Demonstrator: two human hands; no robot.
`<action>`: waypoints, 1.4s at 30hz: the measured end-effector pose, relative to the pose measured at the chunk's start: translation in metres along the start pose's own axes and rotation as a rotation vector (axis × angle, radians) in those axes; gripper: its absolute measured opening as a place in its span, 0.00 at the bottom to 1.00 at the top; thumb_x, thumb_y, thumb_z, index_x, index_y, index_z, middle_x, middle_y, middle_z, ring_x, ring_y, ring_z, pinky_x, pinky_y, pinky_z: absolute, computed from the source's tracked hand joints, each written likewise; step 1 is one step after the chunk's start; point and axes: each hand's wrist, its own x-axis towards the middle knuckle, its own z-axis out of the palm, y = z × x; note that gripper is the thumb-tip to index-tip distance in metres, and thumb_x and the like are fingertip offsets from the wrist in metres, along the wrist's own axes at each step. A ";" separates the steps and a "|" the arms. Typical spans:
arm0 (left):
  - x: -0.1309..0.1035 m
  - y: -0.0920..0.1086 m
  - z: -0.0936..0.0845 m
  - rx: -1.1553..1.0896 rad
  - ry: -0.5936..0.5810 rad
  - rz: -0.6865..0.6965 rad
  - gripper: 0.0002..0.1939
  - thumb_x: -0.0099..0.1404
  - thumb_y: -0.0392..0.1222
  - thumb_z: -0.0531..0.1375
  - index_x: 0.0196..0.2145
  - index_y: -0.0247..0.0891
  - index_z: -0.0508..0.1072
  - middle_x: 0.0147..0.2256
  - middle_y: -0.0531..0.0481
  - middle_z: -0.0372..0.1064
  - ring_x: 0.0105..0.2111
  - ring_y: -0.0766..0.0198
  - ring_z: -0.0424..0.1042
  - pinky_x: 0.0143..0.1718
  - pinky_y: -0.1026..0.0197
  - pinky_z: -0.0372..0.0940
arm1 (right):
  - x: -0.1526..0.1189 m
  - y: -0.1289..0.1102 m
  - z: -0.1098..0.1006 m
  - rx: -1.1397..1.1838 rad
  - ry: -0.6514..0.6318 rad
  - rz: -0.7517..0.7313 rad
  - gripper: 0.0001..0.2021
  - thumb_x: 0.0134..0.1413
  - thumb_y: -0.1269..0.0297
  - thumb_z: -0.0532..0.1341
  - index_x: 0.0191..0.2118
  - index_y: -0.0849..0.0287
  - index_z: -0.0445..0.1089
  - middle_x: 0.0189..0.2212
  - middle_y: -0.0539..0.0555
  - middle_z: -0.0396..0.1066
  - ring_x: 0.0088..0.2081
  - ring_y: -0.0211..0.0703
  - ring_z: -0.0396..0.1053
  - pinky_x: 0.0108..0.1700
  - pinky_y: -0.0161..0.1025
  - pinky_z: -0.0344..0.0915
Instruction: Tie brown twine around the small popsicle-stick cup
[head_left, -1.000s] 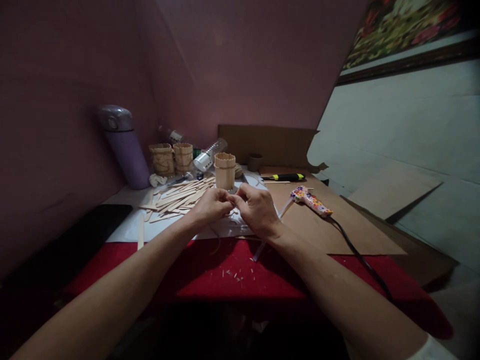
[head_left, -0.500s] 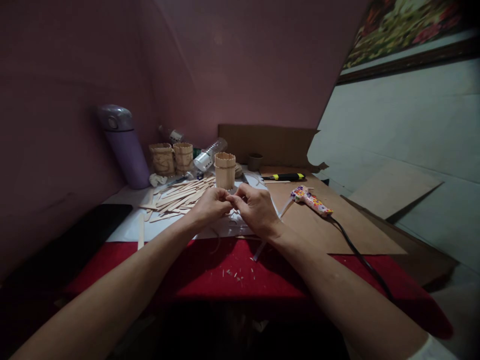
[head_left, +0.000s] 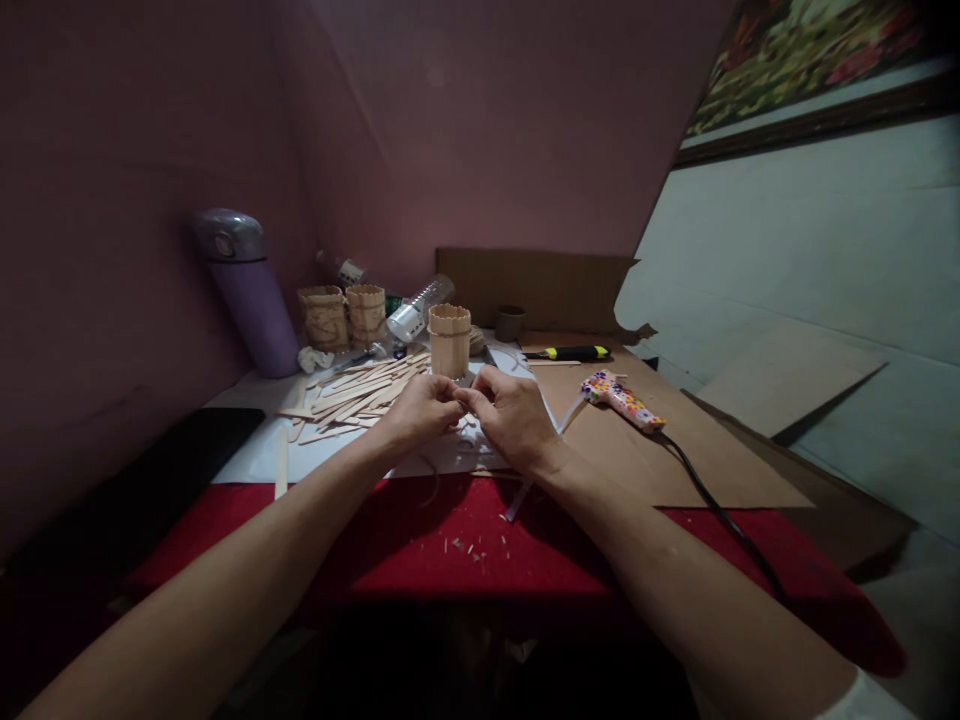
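Observation:
My left hand and my right hand meet fingertip to fingertip over the white paper, both closed in a pinch. Whatever sits between the fingers is too small to make out. Just behind them stands a round cup of upright wooden craft sticks with a scalloped rim. A thin curved strand, like twine, shows below my left hand against the red cloth. Left of the hands, a loose pile of craft sticks lies on the paper.
Two stick cups, a plastic bottle and a purple flask stand or lie at the back left. To the right, a flower-patterned glue gun with a black cord and a utility knife rest on cardboard.
Almost nothing differs. Both hands stay pinched together in the same place, with only a slight shift of the fingers.

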 end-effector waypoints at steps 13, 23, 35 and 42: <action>0.003 -0.007 -0.004 -0.080 -0.057 -0.005 0.03 0.50 0.36 0.59 0.22 0.34 0.69 0.13 0.58 0.58 0.11 0.76 0.50 0.14 0.68 0.42 | 0.002 0.001 0.000 0.076 0.001 0.021 0.11 0.53 0.66 0.60 0.22 0.59 0.64 0.18 0.48 0.64 0.22 0.35 0.58 0.27 0.34 0.50; -0.003 0.000 -0.010 -0.400 -0.180 -0.089 0.08 0.49 0.36 0.61 0.18 0.35 0.65 0.12 0.58 0.53 0.12 0.77 0.48 0.14 0.67 0.37 | 0.005 0.005 0.002 0.281 0.001 0.099 0.10 0.51 0.67 0.59 0.21 0.60 0.62 0.20 0.48 0.66 0.24 0.35 0.62 0.28 0.34 0.55; -0.003 0.000 -0.012 -0.579 -0.205 -0.123 0.07 0.51 0.36 0.62 0.21 0.32 0.67 0.14 0.59 0.50 0.13 0.78 0.46 0.13 0.70 0.37 | 0.009 0.012 0.009 0.511 -0.030 0.146 0.08 0.50 0.68 0.58 0.22 0.60 0.62 0.24 0.50 0.69 0.26 0.36 0.65 0.30 0.35 0.62; -0.002 0.002 -0.012 -0.631 -0.176 -0.204 0.08 0.55 0.34 0.58 0.21 0.32 0.65 0.15 0.59 0.49 0.12 0.78 0.45 0.11 0.71 0.38 | 0.009 0.010 0.009 0.561 -0.054 0.171 0.05 0.48 0.71 0.58 0.24 0.60 0.64 0.25 0.51 0.69 0.27 0.37 0.65 0.30 0.36 0.62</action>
